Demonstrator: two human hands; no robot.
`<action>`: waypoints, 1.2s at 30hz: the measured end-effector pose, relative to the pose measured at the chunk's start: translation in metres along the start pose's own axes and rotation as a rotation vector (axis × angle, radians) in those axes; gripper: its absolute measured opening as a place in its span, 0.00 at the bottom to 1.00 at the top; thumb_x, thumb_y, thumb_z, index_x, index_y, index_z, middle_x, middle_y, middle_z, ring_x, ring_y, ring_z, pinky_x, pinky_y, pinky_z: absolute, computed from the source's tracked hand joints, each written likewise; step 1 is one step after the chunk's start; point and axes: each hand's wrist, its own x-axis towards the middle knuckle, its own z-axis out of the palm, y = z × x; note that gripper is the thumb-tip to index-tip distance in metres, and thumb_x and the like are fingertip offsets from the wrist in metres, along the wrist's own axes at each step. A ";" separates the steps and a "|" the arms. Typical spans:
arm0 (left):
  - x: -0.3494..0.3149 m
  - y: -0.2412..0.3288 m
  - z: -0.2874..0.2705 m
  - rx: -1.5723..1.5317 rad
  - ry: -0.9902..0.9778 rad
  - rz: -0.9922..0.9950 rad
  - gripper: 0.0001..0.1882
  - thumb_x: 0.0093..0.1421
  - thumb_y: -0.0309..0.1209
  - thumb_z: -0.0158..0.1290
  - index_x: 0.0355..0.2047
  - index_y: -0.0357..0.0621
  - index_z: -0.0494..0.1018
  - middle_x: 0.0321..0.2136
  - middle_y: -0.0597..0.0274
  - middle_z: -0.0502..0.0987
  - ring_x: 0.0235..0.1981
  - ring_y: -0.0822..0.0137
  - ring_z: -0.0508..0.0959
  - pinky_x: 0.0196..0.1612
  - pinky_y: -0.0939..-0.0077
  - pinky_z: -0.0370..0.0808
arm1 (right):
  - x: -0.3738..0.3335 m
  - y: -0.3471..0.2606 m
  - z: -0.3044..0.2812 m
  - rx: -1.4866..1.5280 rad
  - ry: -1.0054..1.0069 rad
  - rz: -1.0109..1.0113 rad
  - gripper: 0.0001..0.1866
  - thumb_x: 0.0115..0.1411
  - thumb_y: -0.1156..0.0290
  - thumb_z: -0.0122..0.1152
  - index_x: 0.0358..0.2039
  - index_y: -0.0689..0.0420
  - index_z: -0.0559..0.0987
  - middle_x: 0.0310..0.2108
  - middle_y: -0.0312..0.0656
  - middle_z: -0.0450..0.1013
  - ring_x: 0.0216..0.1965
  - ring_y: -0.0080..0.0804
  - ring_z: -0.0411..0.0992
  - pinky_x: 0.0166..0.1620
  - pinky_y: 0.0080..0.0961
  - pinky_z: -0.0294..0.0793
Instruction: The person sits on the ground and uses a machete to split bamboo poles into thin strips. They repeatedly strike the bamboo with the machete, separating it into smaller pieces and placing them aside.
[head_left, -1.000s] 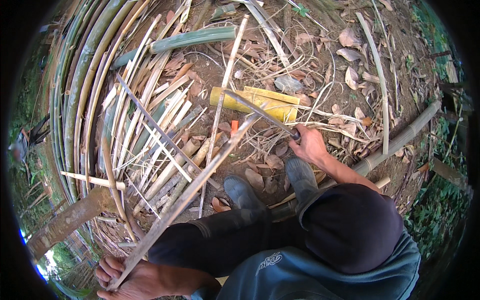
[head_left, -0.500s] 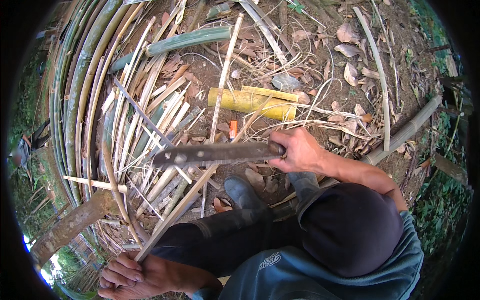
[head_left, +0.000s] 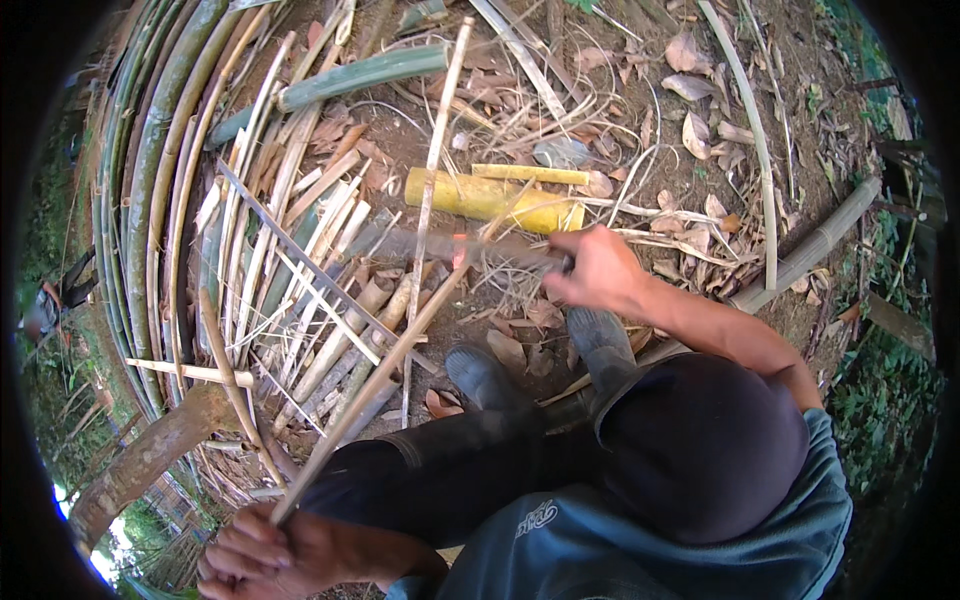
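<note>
My left hand (head_left: pixel 250 555) is closed around the near end of a long split bamboo strip (head_left: pixel 365 395). The strip slants away from me toward the right. In my right hand (head_left: pixel 605 272) is the handle of a machete, its dark blade (head_left: pixel 400 243) smeared by motion. The blade points left and lies across the far part of the strip in the picture; whether they touch, I cannot tell. Beyond the blade lies a yellow bamboo section (head_left: pixel 470 195) on the ground. A small orange object (head_left: pixel 459 252) shows faintly behind the blurred blade.
Long bamboo poles (head_left: pixel 165 150) line the left side. Pale split strips (head_left: pixel 290 200), a green bamboo piece (head_left: pixel 365 75) and a long narrow metal blade (head_left: pixel 305 262) lie nearby. A thick branch (head_left: pixel 150 460) stands at lower left. My rubber boots (head_left: pixel 485 377) rest among dry leaves.
My right hand has moved slightly away from me with the machete, whose blade has swung farther out and blurred. My left hand keeps its hold on the bamboo strip, nearly still.
</note>
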 end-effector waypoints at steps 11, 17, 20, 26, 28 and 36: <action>0.007 -0.003 -0.007 -0.031 0.042 -0.058 0.23 0.74 0.39 0.35 0.18 0.50 0.58 0.11 0.70 0.58 0.10 0.77 0.60 0.17 0.81 0.59 | -0.002 0.041 0.010 -0.032 0.050 0.230 0.18 0.52 0.61 0.61 0.35 0.64 0.81 0.24 0.57 0.78 0.27 0.52 0.79 0.39 0.43 0.81; 0.003 -0.004 -0.007 -0.084 0.014 -0.054 0.23 0.74 0.38 0.34 0.18 0.50 0.57 0.11 0.70 0.58 0.09 0.77 0.58 0.16 0.81 0.58 | -0.002 0.050 -0.003 -0.119 -0.057 0.301 0.18 0.52 0.60 0.62 0.36 0.62 0.81 0.25 0.58 0.78 0.29 0.52 0.79 0.40 0.43 0.80; 0.001 -0.004 -0.006 -0.043 0.104 -0.022 0.23 0.74 0.39 0.34 0.19 0.50 0.56 0.10 0.70 0.58 0.08 0.77 0.57 0.15 0.81 0.58 | -0.014 0.032 -0.003 -0.159 -0.054 0.264 0.20 0.52 0.59 0.62 0.39 0.62 0.81 0.26 0.58 0.78 0.31 0.53 0.79 0.42 0.43 0.80; 0.005 -0.006 0.008 -0.118 0.001 -0.045 0.23 0.74 0.40 0.34 0.19 0.51 0.56 0.10 0.70 0.57 0.08 0.77 0.57 0.14 0.82 0.57 | 0.008 0.087 0.005 -0.254 0.039 0.419 0.19 0.52 0.60 0.63 0.34 0.65 0.82 0.29 0.60 0.78 0.34 0.56 0.79 0.42 0.46 0.79; 0.003 -0.006 -0.003 -0.088 0.036 -0.090 0.22 0.74 0.42 0.33 0.20 0.51 0.56 0.10 0.70 0.58 0.08 0.76 0.57 0.14 0.81 0.58 | -0.007 0.071 0.001 -0.217 0.045 0.383 0.19 0.52 0.59 0.63 0.32 0.65 0.82 0.28 0.61 0.78 0.34 0.57 0.79 0.42 0.47 0.79; 0.000 0.003 0.019 -0.036 0.037 -0.046 0.20 0.75 0.40 0.32 0.24 0.50 0.56 0.10 0.69 0.56 0.07 0.76 0.55 0.13 0.82 0.57 | -0.011 0.121 0.014 -0.239 0.146 0.472 0.20 0.54 0.58 0.66 0.36 0.64 0.82 0.29 0.60 0.78 0.34 0.57 0.79 0.40 0.46 0.80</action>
